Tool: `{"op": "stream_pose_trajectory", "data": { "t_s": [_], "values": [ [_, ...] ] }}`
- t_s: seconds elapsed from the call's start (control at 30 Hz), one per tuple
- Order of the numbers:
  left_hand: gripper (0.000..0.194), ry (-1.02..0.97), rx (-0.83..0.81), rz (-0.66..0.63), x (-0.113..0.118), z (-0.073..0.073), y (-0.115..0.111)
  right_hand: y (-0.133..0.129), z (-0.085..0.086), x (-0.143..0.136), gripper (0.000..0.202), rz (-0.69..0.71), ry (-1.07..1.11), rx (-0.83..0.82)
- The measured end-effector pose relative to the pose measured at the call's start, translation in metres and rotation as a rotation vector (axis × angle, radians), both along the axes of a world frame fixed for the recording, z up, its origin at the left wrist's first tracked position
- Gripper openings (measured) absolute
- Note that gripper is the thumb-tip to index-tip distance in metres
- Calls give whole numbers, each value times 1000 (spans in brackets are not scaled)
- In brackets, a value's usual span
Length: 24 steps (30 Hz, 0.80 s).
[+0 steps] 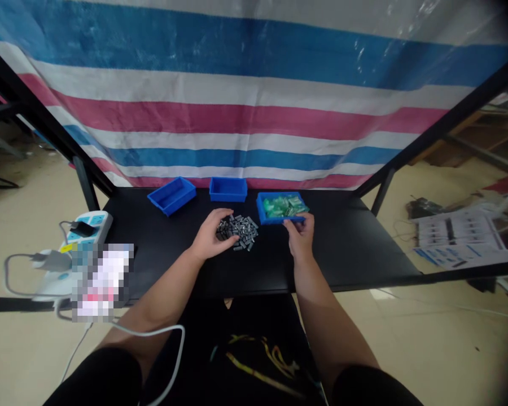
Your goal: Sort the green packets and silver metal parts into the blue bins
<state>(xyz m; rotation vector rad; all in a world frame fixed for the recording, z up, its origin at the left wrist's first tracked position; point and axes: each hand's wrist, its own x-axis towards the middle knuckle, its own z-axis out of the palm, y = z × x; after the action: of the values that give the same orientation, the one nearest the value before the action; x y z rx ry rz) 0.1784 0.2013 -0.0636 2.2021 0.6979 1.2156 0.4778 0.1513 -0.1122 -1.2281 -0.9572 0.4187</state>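
Note:
A pile of small dark grey cylindrical metal pieces (244, 230) lies loose on the black table. My left hand (214, 235) curves round the pile's left side, thumb and fingers apart, touching its edge. Farther right stands a blue plastic bin (260, 210) filled with small clear-green packets (283, 206). My right hand (300, 232) grips this bin at its front right corner, thumb against the front wall and fingers at the right side.
Two more blue bins, a tilted one (171, 195) and a straight one (228, 190), stand along the back by the striped sheet (245, 118). At left are a power strip (93, 221) with plugs, a blurred-out phone (104, 282) and a white cable (182, 344) across my left forearm.

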Motion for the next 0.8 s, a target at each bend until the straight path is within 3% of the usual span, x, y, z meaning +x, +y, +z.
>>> {"op": "stream_pose_trajectory", "data": {
  "t_s": [0.13, 0.33, 0.57, 0.7, 0.8],
  "values": [
    [95, -94, -187, -130, 27, 6, -41, -52, 3, -31, 45, 118, 65, 56],
    [73, -179, -278, 59, 53, 4, -78, -96, 3, -56, 96, 119, 400, 74],
    [60, -317, -362, 47, 79, 0, -99, -103, 13, -66, 61, 128, 690, 81],
    [54, -308, -386, -25, 89, -5, -109, -108, 15, -74, 63, 250, 772, 87],
    [59, -172, -320, -92, 82, -3, -108, -110, 13, -75, 68, 266, 778, 79]
  ]
}}
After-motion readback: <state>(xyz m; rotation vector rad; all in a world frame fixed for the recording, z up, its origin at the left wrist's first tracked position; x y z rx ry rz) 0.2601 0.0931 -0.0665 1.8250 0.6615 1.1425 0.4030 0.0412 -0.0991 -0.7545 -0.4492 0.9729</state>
